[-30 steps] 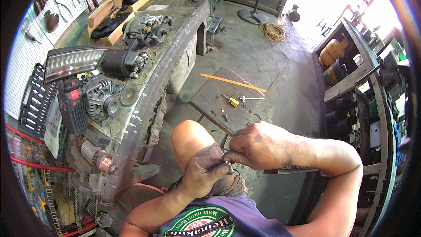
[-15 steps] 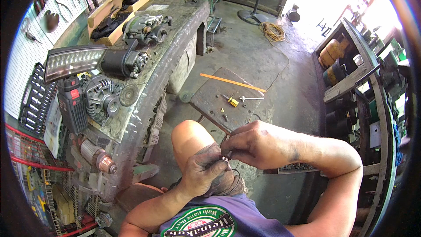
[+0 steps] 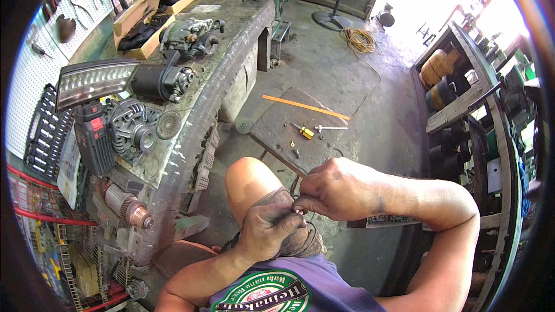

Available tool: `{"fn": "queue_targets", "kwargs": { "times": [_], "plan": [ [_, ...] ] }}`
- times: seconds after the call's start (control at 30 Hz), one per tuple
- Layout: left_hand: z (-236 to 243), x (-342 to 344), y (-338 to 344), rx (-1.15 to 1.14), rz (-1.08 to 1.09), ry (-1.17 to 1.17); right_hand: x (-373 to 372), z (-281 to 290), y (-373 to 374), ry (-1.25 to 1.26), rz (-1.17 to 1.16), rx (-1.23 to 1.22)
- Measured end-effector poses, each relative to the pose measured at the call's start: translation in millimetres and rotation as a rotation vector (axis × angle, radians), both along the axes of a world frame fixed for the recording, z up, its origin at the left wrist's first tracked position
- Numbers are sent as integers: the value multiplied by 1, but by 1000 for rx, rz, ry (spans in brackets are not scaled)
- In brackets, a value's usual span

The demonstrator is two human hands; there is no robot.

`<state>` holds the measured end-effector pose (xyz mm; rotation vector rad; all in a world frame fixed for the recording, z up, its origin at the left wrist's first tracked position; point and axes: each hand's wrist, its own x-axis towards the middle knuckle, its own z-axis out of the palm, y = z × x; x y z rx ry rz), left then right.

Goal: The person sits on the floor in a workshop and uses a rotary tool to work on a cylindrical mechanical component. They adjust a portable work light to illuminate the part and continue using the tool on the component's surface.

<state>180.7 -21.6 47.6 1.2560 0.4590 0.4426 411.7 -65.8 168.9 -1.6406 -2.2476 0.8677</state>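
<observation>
Above my lap, my left hand (image 3: 267, 228) is closed, thumb and fingers pinching a small shiny metal piece (image 3: 299, 212). Its kind is too small to make out. Fingertips of my right hand (image 3: 332, 188) press together at that same piece, hiding most of it. A thin dark wire loop (image 3: 313, 230) shows just below the hands. Beyond them stands a low dark stool-like table (image 3: 272, 130). On it lie a yellow-handled screwdriver (image 3: 306, 132), a silver T-shaped rod (image 3: 332, 128), a long thin orange strip (image 3: 306, 107) and several small loose parts.
Along the left runs a workbench (image 3: 199, 101) bearing an alternator (image 3: 134, 130), a starter motor (image 3: 165, 82), a headlight (image 3: 95, 81) and an armature (image 3: 128, 206). A rack (image 3: 462, 110) with cylinders stands at right. A coiled orange cord (image 3: 358, 40) lies on the far floor.
My right hand has shifted and rolled slightly, its fingertips curling closer at the small metal piece. The left hand keeps its pinch almost in place.
</observation>
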Motion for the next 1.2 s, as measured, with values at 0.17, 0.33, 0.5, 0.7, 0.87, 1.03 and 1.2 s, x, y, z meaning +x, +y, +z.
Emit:
{"fn": "queue_targets", "kwargs": {
  "times": [0.17,0.33,0.5,0.7,0.87,1.03,1.2],
  "plan": [
    [-3,0,1,92,-5,-50,0,-4,0,31,-7,49],
    [-7,2,-3,53,71,-36,-2,-6,0,167,-54,40],
    [-5,3,1,115,88,5,-1,-4,0,305,-40,1],
    [8,2,2,153,85,48,2,-3,4,236,93,36],
    [8,3,0,237,139,66,2,-3,7,88,142,14],
    [2,2,-4,213,175,78,-1,-3,7,11,52,-94],
    [3,2,-2,251,141,71,-4,4,13,-96,48,-114]
  ]
}}
